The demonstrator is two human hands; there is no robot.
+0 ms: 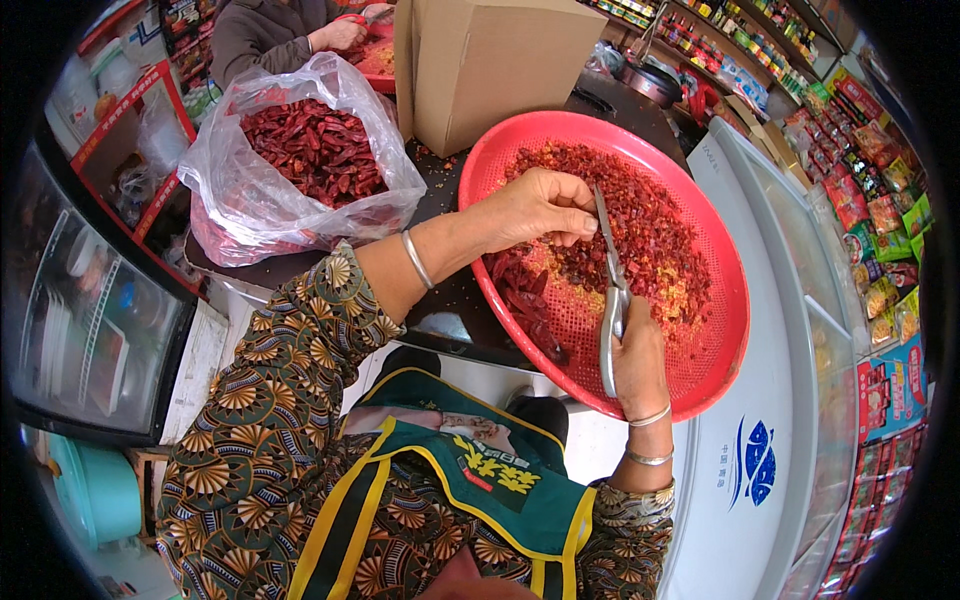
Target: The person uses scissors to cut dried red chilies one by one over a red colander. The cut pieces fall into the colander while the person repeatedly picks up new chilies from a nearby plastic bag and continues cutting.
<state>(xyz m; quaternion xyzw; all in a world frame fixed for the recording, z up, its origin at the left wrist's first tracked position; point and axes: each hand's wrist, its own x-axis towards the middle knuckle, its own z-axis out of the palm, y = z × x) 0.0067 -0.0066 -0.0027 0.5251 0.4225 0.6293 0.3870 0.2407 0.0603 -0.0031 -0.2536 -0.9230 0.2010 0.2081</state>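
Metal scissors (pixel 613 281) are in my right hand (pixel 640 360), at the near right of a round red plastic sieve basket (pixel 724 367). My left hand (pixel 544 208) is over the basket by the blade tips, its thumb and fingertips pinched together; whatever they may hold is hidden. Cut dried red chili pieces (pixel 645 217) and yellow seeds (pixel 670 292) spread over the mesh. Whole dried chilies (pixel 525 300) lie at the basket's left side. To the left, a clear plastic bag (pixel 281 202) stands open, full of whole dried red chilies (pixel 311 150).
A cardboard box (pixel 502 67) stands behind the basket on the dark table (pixel 450 307). Across from me, another person's hand (pixel 339 34) holds red-handled scissors over another red tray (pixel 379 60). A white chest freezer (pixel 739 300) is at the right, a glass-fronted cabinet (pixel 90 315) at the left.
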